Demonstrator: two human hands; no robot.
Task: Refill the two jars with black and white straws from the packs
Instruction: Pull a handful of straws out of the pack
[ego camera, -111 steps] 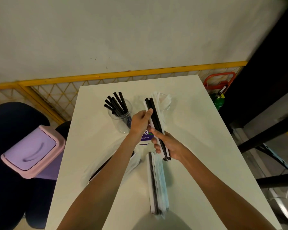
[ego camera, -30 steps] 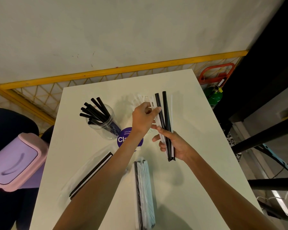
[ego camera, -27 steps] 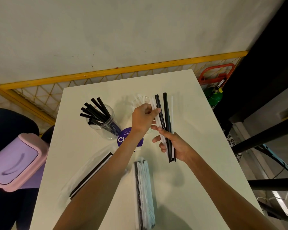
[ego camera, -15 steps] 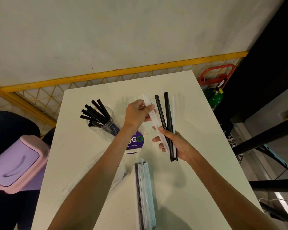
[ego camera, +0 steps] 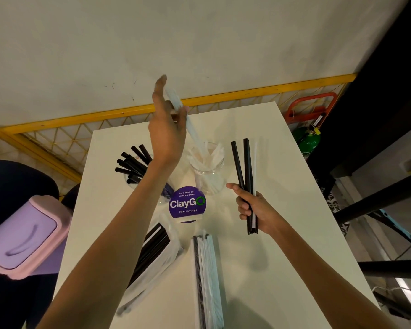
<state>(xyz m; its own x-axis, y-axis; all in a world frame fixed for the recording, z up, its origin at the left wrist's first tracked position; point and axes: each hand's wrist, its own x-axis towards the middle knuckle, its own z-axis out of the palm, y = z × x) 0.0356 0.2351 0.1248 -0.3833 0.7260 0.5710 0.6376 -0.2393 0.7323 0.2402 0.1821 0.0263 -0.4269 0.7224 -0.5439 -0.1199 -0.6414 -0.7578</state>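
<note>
White table [ego camera: 282, 257] bears jars [ego camera: 208, 176], straw packs [ego camera: 208, 281], round sign [ego camera: 187, 204].

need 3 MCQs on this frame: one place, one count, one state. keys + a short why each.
1. Where does the jar of black straws stand relative to the jar of white straws?
A) on the person's left of it
B) on the person's right of it
C) stacked on top of it

2. How many black straws are in the right hand's grip?
A) one
B) two
C) five

3. What is the left hand doing?
A) hanging idle, fingers empty
B) pinching a white straw above the white-straw jar
C) pinching a black straw

Key:
1 A: the two jars stand side by side, the black one to the left.
2 B: two black straws fan up from the fist.
3 B: the hand is raised and the straw slants down to that jar's mouth.
</note>
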